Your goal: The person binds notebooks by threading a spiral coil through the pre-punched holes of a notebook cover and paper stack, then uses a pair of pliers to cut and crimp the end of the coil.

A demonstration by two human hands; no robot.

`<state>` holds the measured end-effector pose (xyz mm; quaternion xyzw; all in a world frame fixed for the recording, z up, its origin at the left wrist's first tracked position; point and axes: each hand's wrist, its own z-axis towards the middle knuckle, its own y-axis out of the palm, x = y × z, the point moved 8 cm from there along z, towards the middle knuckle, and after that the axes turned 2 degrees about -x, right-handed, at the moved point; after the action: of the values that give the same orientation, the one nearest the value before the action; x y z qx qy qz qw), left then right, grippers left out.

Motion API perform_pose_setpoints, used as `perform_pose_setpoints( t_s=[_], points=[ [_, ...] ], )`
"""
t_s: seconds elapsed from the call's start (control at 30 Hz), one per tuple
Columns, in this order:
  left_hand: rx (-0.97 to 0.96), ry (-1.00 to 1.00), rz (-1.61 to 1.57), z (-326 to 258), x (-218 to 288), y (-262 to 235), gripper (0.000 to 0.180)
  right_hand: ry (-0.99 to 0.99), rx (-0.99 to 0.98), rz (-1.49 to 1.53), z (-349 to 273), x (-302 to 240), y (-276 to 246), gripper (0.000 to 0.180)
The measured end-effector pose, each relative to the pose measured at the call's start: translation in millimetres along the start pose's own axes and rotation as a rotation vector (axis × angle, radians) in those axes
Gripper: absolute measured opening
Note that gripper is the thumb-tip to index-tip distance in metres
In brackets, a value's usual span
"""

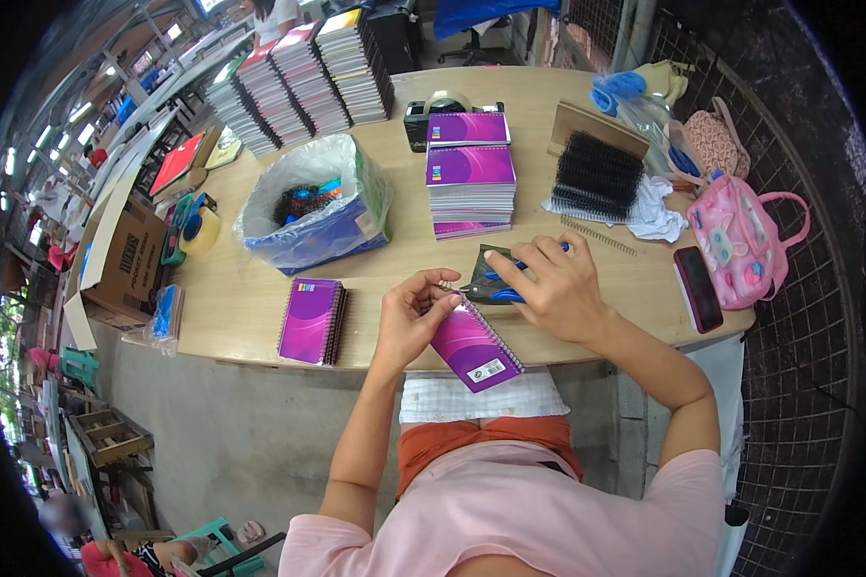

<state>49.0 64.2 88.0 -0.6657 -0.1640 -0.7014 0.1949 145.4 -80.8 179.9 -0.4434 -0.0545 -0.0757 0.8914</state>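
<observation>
My left hand (416, 315) pinches the upper corner of a purple spiral-bound notebook (478, 348), which tilts over the table's front edge. In my right hand (560, 290) is a pair of blue-handled pliers (494, 292), its jaws close to the end of the notebook's wire coil by my left fingertips. Whether the jaws touch the wire is too small to tell. A dark flat piece (481, 262) lies behind the pliers. To the left sits a short stack of bound purple notebooks (308, 320). Beyond my hands stands a taller stack of purple-covered booklets (470, 167).
Black binding coils (601, 171) are heaped at the right, with a loose coil (598, 235) nearer. A phone (698, 288) and pink bag (738, 240) lie at the right edge. A plastic-lined box (308, 252), tape dispenser (416, 125), tall notebook stacks (313, 82) and carton (130, 255) stand around.
</observation>
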Motion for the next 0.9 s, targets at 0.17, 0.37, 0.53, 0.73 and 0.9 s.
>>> perform_pose_setpoints(
  t_s=[0.17, 0.37, 0.53, 0.73, 0.9],
  points=[
    [0.101, 0.068, 0.104, -8.0, 4.5, -7.3, 0.028, 0.252, -0.343, 0.389, -5.7, 10.7, 28.0, 0.043],
    [0.182, 0.094, 0.181, -12.2, -0.7, -8.3, 0.025, 0.545, -0.432, 0.709, -33.7, 24.0, 45.7, 0.054],
    [0.644, 0.322, 0.182, 30.9, 76.1, -151.7, 0.017, 0.722, -0.293, 0.769, -57.1, 60.0, 36.2, 0.053],
    [0.730, 0.284, 0.072, 86.0, 68.8, -253.5, 0.044, 0.734, -0.209, 0.758, -77.2, 59.3, 40.7, 0.047],
    [0.314, 0.320, -0.255, 83.8, 76.1, -197.6, 0.031, 1.062, -0.282, 1.771, -107.6, 25.6, 87.0, 0.030]
  ],
)
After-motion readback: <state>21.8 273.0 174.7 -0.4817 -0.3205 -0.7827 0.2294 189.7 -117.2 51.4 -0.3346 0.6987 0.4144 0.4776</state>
